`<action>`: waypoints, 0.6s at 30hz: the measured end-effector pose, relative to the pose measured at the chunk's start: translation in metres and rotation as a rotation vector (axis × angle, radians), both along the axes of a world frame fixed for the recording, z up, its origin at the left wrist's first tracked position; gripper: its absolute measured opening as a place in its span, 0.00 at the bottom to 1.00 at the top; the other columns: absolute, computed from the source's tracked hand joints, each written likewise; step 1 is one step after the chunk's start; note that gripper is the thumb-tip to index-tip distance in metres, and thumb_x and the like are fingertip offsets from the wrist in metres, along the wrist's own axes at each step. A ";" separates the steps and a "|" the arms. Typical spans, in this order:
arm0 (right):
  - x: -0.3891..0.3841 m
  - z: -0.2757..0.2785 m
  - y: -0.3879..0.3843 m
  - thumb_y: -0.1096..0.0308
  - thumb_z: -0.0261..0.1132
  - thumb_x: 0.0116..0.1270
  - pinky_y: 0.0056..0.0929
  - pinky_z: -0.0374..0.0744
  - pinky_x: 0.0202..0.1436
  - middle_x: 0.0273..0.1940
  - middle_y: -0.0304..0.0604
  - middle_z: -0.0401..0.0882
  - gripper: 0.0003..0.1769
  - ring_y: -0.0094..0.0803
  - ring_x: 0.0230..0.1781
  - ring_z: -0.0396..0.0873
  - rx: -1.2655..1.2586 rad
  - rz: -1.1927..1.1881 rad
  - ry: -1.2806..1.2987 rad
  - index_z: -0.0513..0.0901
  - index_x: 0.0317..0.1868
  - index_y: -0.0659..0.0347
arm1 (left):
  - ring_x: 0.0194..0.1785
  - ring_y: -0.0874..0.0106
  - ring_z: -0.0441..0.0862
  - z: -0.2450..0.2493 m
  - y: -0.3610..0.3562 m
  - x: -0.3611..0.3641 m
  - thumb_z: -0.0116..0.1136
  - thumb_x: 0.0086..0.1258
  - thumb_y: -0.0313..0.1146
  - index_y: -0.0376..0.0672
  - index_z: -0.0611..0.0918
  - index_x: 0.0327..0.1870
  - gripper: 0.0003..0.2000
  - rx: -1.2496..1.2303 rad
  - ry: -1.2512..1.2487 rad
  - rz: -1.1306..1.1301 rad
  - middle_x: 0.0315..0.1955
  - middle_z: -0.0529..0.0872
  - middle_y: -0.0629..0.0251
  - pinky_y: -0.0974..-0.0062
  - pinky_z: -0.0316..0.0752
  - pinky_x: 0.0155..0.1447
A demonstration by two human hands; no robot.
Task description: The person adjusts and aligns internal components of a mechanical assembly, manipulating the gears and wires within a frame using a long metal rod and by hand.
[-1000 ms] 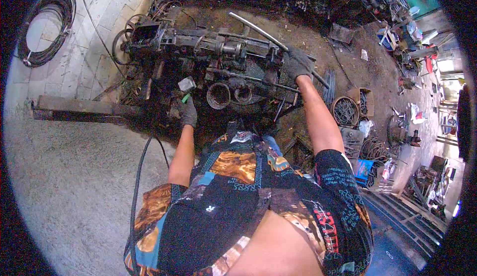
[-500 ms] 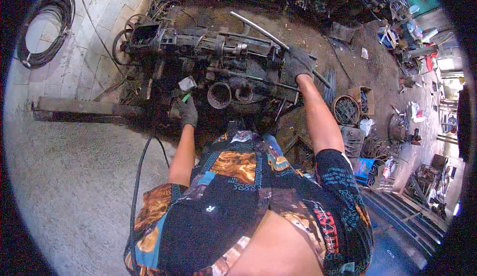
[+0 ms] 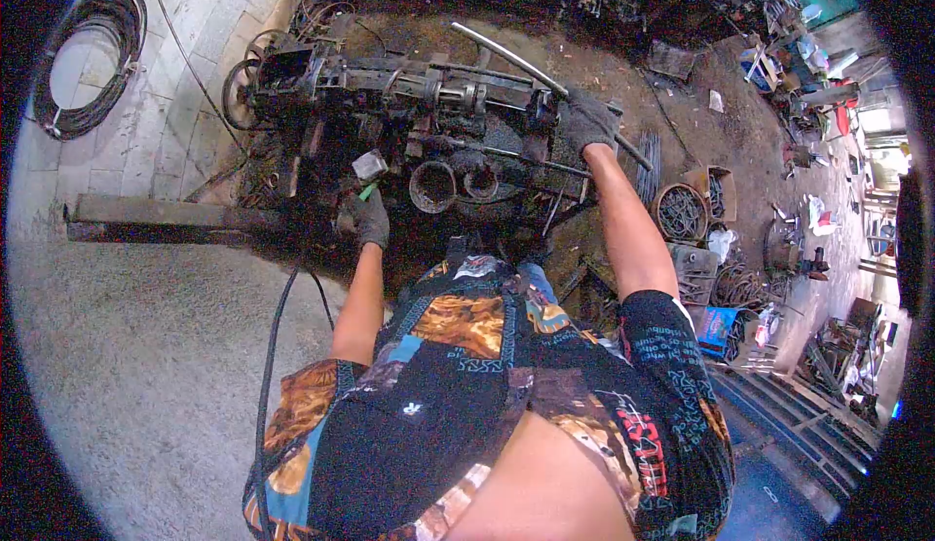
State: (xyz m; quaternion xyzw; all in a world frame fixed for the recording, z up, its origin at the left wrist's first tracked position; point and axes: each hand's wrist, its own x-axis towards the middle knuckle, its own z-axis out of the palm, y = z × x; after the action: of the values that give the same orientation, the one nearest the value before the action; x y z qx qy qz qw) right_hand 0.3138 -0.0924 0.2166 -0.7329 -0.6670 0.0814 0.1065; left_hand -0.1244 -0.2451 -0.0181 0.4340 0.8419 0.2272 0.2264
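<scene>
In a dark grey glove, my right hand (image 3: 588,122) is closed around a long metal rod (image 3: 506,54). The rod slants from the upper middle down to the right, across the right end of a dark, greasy machine (image 3: 390,83). My left hand (image 3: 368,220), also gloved, is at the machine's near side with its fingers curled around a small green piece (image 3: 367,192); the rest of that piece is hidden by the glove. Just beyond it sits a pale, boxy metal part (image 3: 369,166). Two round openings (image 3: 431,186) lie to the right of my left hand.
A handwheel (image 3: 237,93) is at the machine's left end, with a steel beam (image 3: 166,212) below it. Coiled cable (image 3: 136,64) lies on the upper left floor. At right are a round basket of metal pieces (image 3: 679,212), a cardboard box (image 3: 719,190) and thin rods (image 3: 647,166).
The view has shifted very slightly. Both hands keep their places and grips, and the rod lies at nearly the same slant.
</scene>
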 end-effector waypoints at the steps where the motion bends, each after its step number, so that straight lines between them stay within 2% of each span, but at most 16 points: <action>1: -0.001 0.005 -0.003 0.52 0.54 0.64 0.52 0.77 0.46 0.45 0.53 0.82 0.19 0.54 0.46 0.80 0.013 0.011 -0.005 0.81 0.49 0.49 | 0.76 0.49 0.46 -0.006 0.000 -0.001 0.45 0.72 0.56 0.30 0.54 0.72 0.39 -0.001 0.001 -0.001 0.72 0.53 0.42 0.60 0.43 0.77; 4: 0.007 -0.007 0.002 0.52 0.53 0.65 0.51 0.77 0.47 0.45 0.54 0.82 0.19 0.54 0.46 0.80 0.014 0.017 -0.002 0.81 0.49 0.50 | 0.76 0.49 0.47 0.009 0.004 0.009 0.45 0.73 0.54 0.29 0.55 0.71 0.38 0.066 0.051 0.067 0.72 0.54 0.40 0.59 0.44 0.77; 10: 0.012 -0.027 0.010 0.53 0.53 0.65 0.50 0.77 0.48 0.44 0.55 0.82 0.18 0.54 0.46 0.79 0.079 0.081 -0.053 0.81 0.48 0.52 | 0.76 0.48 0.48 -0.012 0.006 0.000 0.44 0.73 0.54 0.28 0.56 0.71 0.38 0.096 0.003 0.093 0.71 0.55 0.38 0.59 0.43 0.77; 12: 0.013 -0.027 0.010 0.53 0.53 0.65 0.50 0.76 0.47 0.44 0.55 0.82 0.18 0.54 0.46 0.79 0.092 0.101 -0.060 0.81 0.48 0.52 | 0.76 0.48 0.47 -0.015 0.004 -0.008 0.43 0.73 0.56 0.28 0.57 0.70 0.39 -0.186 0.363 -0.285 0.71 0.54 0.38 0.60 0.43 0.77; 15: 0.009 -0.012 0.002 0.53 0.53 0.65 0.51 0.77 0.46 0.43 0.54 0.82 0.17 0.53 0.45 0.80 0.110 0.084 -0.072 0.80 0.48 0.50 | 0.76 0.49 0.47 -0.019 0.004 -0.010 0.44 0.72 0.57 0.29 0.56 0.71 0.39 -0.163 0.320 -0.243 0.71 0.54 0.39 0.60 0.43 0.77; 18: 0.001 0.006 -0.004 0.53 0.53 0.66 0.51 0.77 0.46 0.42 0.53 0.82 0.17 0.52 0.45 0.80 -0.003 0.024 -0.090 0.79 0.49 0.48 | 0.76 0.49 0.46 -0.019 0.002 -0.010 0.44 0.72 0.57 0.29 0.56 0.71 0.40 -0.132 0.252 -0.178 0.71 0.54 0.39 0.60 0.43 0.77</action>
State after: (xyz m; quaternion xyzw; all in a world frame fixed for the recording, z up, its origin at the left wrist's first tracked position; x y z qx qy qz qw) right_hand 0.3143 -0.0967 0.2231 -0.7279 -0.6798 0.0509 0.0743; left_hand -0.1346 -0.2429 -0.0369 0.5160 0.8351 0.0940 0.1661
